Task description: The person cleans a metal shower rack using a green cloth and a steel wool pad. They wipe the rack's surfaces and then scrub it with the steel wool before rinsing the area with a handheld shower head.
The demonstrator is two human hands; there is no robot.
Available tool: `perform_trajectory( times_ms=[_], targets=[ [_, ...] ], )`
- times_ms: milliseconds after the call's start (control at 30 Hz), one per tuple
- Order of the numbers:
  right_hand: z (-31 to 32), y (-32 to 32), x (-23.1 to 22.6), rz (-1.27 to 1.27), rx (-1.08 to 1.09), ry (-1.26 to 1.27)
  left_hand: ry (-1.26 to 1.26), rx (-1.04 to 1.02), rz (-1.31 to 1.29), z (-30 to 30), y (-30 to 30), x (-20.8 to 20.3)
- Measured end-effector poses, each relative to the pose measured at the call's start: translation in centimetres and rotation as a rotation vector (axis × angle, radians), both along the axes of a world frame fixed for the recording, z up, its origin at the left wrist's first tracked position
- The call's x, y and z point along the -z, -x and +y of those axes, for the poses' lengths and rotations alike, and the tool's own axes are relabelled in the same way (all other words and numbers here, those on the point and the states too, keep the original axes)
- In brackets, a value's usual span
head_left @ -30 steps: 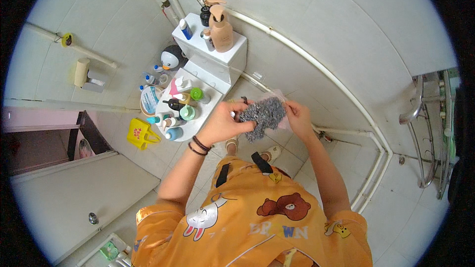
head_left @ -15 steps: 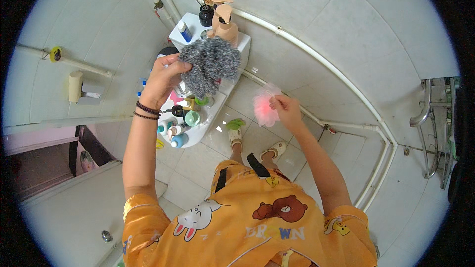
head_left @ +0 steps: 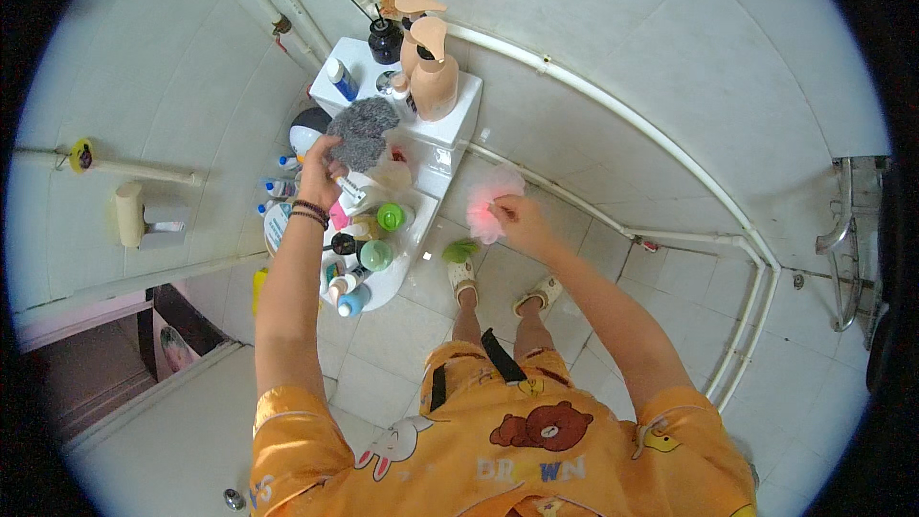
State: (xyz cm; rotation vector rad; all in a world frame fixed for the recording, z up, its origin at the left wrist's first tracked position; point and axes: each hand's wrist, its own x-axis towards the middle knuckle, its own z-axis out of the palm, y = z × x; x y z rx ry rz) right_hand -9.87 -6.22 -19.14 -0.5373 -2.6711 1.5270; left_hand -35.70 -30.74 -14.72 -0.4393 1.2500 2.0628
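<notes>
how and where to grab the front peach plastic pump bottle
Grip the front peach plastic pump bottle around its rounded body, below the pump head, probably from the right: it stands upright, that side looks open, and a small peach-capped bottle crowds its left.

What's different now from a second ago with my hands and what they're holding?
Your left hand has carried the fluffy grey fibre bundle leftward and upward, away from the sheer pink mesh puff in your right hand. Neither was visibly let go. The peach plastic pump bottle stayed on the white toilet tank.
</notes>
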Motion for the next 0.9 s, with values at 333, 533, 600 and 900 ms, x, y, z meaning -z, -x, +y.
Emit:
perform_trajectory(
  times_ms=[333,533,600,900],
  targets=[
    [-4.7,8.0,8.9,0.051,0.007,0.035,-0.003,-0.215,-0.097,-4.0,1.8,5.4],
    [-7.3,13.3,11.5,0.138,0.021,0.03,-0.023,-0.392,-0.108,-6.7,2.7,6.1],
    [-8.4,14.6,11.9,0.187,0.066,0.065,-0.029,-0.433,-0.061,-7.9,2.0,5.4],
    [-9.2,18.0,20.1,0.149,-0.016,-0.018,-0.057,-0.735,0.153,-16.4,-11.4,2.3]
  ],
)
